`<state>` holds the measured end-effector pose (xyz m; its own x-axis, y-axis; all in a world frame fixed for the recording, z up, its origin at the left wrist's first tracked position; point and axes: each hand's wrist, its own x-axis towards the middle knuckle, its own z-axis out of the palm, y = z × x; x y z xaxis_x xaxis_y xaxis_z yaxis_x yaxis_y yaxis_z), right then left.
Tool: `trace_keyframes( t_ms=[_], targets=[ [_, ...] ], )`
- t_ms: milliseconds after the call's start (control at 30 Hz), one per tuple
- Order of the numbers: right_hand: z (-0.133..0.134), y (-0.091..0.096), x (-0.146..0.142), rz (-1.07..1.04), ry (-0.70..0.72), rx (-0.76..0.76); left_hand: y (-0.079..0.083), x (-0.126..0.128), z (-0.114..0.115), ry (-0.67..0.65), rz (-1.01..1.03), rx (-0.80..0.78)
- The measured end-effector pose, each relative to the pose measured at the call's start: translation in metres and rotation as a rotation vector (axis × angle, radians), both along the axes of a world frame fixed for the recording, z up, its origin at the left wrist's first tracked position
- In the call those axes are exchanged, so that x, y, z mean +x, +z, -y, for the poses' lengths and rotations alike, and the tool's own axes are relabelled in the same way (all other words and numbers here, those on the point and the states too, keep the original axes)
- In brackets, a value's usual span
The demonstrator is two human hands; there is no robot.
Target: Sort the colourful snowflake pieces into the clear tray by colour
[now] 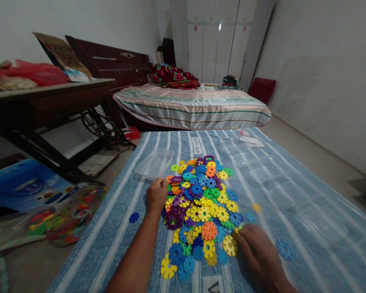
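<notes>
A heap of snowflake building discs (204, 213) in yellow, blue, purple, orange and green lies on the blue striped tablecloth (115, 228). At the heap's left edge is my left hand (157, 196), its fingers curled together; whatever they may hold is hidden. My right hand (259, 250) is at the lower right of the heap, thumb and fingers closed on a yellow snowflake disc (237, 232). Just beside its fingertips lies another yellow disc (230, 245). A clear plastic container (155, 162) sits behind my left hand.
Stray blue discs (134, 217) lie left and right of the heap. Clear plastic packaging (280, 195) covers the table's right side, with white paper slips (251, 141) at its far end. A bed (195, 106) stands beyond, and a sewing machine table (48, 91) at left.
</notes>
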<state>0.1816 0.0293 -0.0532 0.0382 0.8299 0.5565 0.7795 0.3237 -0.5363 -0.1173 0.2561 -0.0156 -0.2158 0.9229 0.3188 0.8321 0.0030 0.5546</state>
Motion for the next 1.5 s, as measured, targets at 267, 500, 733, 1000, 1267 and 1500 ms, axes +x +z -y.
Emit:
trace_keyframes(
  t_ms=[267, 500, 733, 1000, 1267, 1500],
  targets=[
    [0.002, 0.008, -0.015, 0.004, 0.107, -0.008, -0.003, 0.005, 0.002, -0.036, -0.104, 0.009],
    [-0.021, 0.034, -0.040, 0.047, 0.178, 0.026, -0.002, 0.007, 0.004, -0.068, -0.126, -0.033],
    [-0.107, 0.063, -0.068, 0.129, 0.228, 0.103, -0.003, 0.005, 0.002, -0.079, -0.124, -0.031],
    [-0.143, 0.051, -0.079, 0.302, 0.162, -0.162, -0.004, 0.001, -0.001, -0.092, -0.097, -0.004],
    [-0.121, 0.032, -0.041, 0.214, 0.003, -0.133, -0.002, 0.004, 0.000, -0.101, -0.084, -0.021],
    [-0.114, 0.042, -0.033, 0.241, -0.100, -0.163, -0.001, 0.004, -0.001, -0.098, -0.092, -0.028]
  ],
)
